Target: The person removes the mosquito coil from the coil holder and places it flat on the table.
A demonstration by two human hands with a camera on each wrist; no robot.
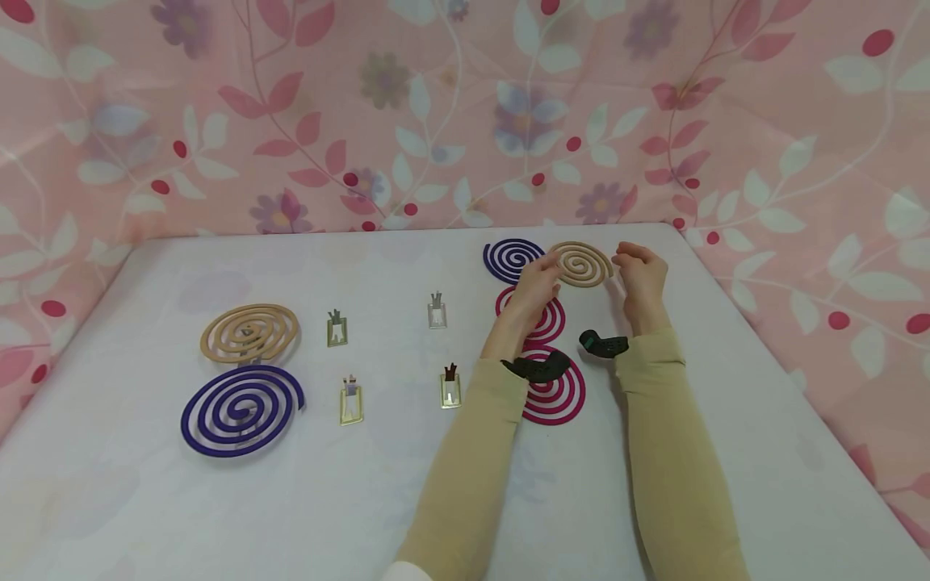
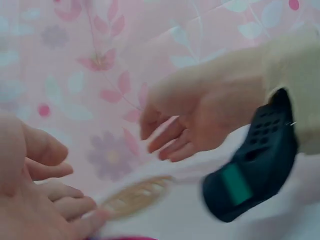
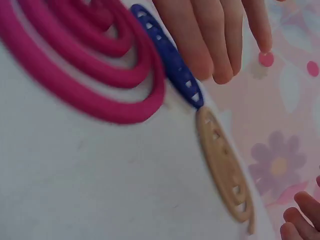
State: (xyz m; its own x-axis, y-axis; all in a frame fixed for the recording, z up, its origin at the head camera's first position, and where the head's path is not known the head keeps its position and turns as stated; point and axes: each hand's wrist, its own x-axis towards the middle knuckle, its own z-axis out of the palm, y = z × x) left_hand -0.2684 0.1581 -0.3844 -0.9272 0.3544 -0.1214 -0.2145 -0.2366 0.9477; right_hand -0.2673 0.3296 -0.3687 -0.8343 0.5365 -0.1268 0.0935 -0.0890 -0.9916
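Observation:
A tan mosquito coil lies flat at the back right of the table, between my two hands. My left hand is over the inner side of it, fingers loosely bent and holding nothing. To its right, my right hand hovers with relaxed, curved fingers, also without a thing in it. Beside the tan coil lies a dark blue coil. Two magenta coils lie nearer, an upper one and a lower one, partly hidden by my left arm.
At the left, a tan coil and a blue coil sit raised on small supports. Several little metal coil stands, such as one stand, lie mid-table. A floral cloth hangs behind the white table.

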